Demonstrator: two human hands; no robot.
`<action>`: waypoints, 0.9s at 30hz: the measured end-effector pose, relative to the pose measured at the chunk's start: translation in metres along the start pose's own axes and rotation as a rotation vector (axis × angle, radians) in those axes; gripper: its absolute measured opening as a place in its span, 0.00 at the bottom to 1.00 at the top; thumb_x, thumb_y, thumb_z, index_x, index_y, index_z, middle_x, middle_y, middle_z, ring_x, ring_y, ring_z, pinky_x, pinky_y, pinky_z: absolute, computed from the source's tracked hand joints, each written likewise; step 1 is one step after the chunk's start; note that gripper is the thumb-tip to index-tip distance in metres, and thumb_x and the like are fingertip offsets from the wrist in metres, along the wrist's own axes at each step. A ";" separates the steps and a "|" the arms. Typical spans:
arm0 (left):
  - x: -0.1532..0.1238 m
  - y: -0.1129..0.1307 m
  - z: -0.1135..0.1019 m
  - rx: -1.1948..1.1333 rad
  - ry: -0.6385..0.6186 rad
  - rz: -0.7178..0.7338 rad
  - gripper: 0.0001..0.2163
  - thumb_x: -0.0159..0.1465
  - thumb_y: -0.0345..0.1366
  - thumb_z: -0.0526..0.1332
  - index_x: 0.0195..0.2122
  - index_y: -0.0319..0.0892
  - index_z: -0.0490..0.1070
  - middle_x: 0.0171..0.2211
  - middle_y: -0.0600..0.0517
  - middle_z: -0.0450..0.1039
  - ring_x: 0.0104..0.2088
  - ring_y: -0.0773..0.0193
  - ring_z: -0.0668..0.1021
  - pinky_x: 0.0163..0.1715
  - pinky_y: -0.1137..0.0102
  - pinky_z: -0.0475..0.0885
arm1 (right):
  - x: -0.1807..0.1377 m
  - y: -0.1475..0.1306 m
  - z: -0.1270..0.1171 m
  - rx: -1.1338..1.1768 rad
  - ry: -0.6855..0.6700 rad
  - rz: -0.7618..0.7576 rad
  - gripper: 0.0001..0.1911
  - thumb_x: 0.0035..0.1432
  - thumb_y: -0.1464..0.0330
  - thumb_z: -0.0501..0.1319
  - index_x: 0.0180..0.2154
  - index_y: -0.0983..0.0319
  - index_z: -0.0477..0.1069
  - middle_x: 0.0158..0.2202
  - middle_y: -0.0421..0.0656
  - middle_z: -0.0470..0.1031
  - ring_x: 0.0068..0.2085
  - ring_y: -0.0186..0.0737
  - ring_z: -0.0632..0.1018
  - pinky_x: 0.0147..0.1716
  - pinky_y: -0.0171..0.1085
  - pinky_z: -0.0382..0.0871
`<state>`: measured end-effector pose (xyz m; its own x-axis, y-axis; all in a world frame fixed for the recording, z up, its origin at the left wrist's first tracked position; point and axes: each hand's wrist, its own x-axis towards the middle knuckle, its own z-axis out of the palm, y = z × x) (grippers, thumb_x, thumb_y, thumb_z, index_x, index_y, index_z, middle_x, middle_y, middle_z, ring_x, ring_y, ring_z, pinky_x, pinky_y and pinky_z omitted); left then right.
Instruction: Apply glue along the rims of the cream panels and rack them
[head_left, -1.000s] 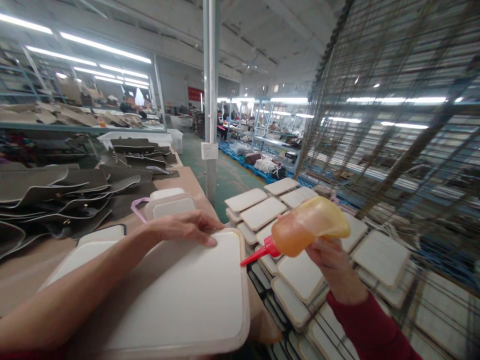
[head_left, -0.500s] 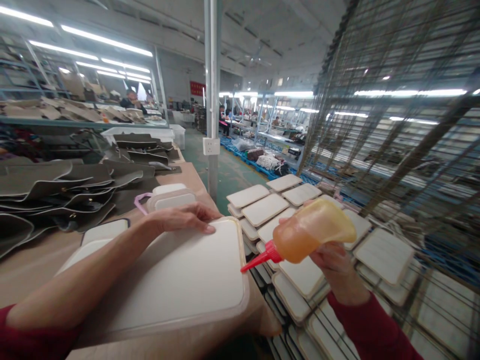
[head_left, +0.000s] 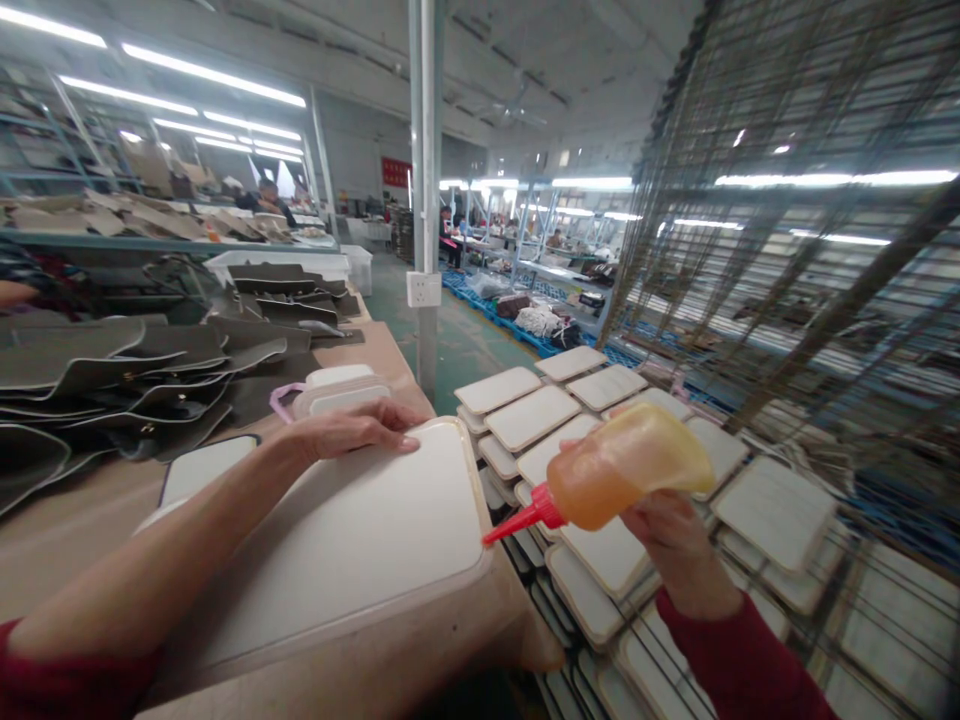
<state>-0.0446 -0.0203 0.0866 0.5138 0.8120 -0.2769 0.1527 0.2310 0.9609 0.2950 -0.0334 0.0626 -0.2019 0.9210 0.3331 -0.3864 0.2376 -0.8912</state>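
Observation:
My left hand (head_left: 360, 432) grips the far edge of a white rounded-corner panel (head_left: 367, 540), thumb on its top face and the other fingers partly hidden. The panel lies tilted over the table's edge, and a glossy yellowish line runs along its right rim. A squeeze bottle (head_left: 619, 468) of amber liquid is in my right hand (head_left: 671, 525), held on its side. Its red nozzle points left and down, with the tip at the panel's right rim near the close corner.
Several similar white panels (head_left: 532, 415) lie stacked on wire racks to the right. Raised wire racks (head_left: 720, 230) slant above them. Grey-brown folded pieces (head_left: 97, 370) are piled at left on the brown-covered table (head_left: 45, 540). A metal post (head_left: 425, 340) stands ahead. People work far off.
The panel has turned and shifted slightly, its far right corner moving left and away, along with my left hand. The nozzle tip stays at the rim, now closer to the near corner.

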 end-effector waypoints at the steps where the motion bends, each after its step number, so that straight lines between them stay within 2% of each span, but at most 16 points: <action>1: 0.000 -0.002 -0.003 -0.004 -0.002 0.010 0.16 0.53 0.37 0.69 0.43 0.39 0.80 0.32 0.46 0.82 0.31 0.54 0.82 0.25 0.72 0.75 | 0.001 0.001 -0.001 0.009 -0.005 -0.008 0.37 0.34 0.59 0.77 0.50 0.48 0.71 0.45 0.42 0.80 0.50 0.55 0.79 0.53 0.54 0.71; 5: 0.001 -0.009 -0.012 -0.035 0.006 0.046 0.14 0.56 0.37 0.68 0.44 0.39 0.79 0.33 0.45 0.82 0.27 0.58 0.81 0.25 0.73 0.74 | 0.007 0.010 -0.004 0.048 -0.006 -0.083 0.33 0.34 0.60 0.77 0.46 0.49 0.73 0.38 0.41 0.82 0.43 0.53 0.82 0.50 0.54 0.73; 8: 0.001 -0.015 -0.016 -0.079 0.050 0.076 0.16 0.56 0.37 0.67 0.45 0.39 0.78 0.34 0.44 0.82 0.25 0.59 0.81 0.23 0.73 0.73 | 0.007 0.019 -0.006 0.044 0.092 -0.192 0.29 0.34 0.63 0.77 0.43 0.51 0.75 0.34 0.39 0.81 0.36 0.49 0.82 0.45 0.51 0.76; 12: 0.002 -0.025 -0.018 -0.153 0.152 0.133 0.19 0.56 0.37 0.68 0.49 0.40 0.77 0.34 0.44 0.82 0.29 0.55 0.82 0.24 0.71 0.75 | 0.001 0.029 -0.006 0.006 0.187 -0.284 0.28 0.38 0.67 0.76 0.45 0.52 0.74 0.38 0.42 0.81 0.37 0.49 0.81 0.42 0.48 0.77; 17: 0.008 -0.037 -0.017 -0.256 0.307 0.137 0.23 0.52 0.37 0.70 0.50 0.39 0.76 0.33 0.45 0.82 0.28 0.55 0.82 0.25 0.69 0.77 | 0.004 0.039 -0.002 -0.025 0.308 -0.404 0.22 0.41 0.69 0.74 0.41 0.55 0.75 0.36 0.40 0.79 0.37 0.43 0.79 0.40 0.41 0.77; 22: 0.013 -0.046 -0.010 -0.339 0.439 0.143 0.26 0.48 0.38 0.74 0.49 0.38 0.76 0.32 0.45 0.82 0.27 0.55 0.82 0.25 0.68 0.78 | 0.016 0.044 0.002 -0.007 0.370 -0.401 0.27 0.39 0.68 0.75 0.44 0.55 0.74 0.37 0.40 0.78 0.36 0.43 0.78 0.38 0.41 0.75; 27: 0.015 -0.055 -0.008 -0.383 0.467 0.153 0.28 0.46 0.37 0.75 0.50 0.38 0.75 0.30 0.46 0.82 0.25 0.56 0.82 0.24 0.68 0.78 | 0.023 0.048 0.005 -0.002 0.350 -0.389 0.26 0.37 0.69 0.76 0.42 0.56 0.75 0.35 0.40 0.79 0.35 0.42 0.78 0.37 0.40 0.75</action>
<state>-0.0525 -0.0167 0.0297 0.0690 0.9798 -0.1879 -0.2512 0.1993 0.9472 0.2668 -0.0022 0.0289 0.2689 0.8123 0.5175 -0.3713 0.5832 -0.7225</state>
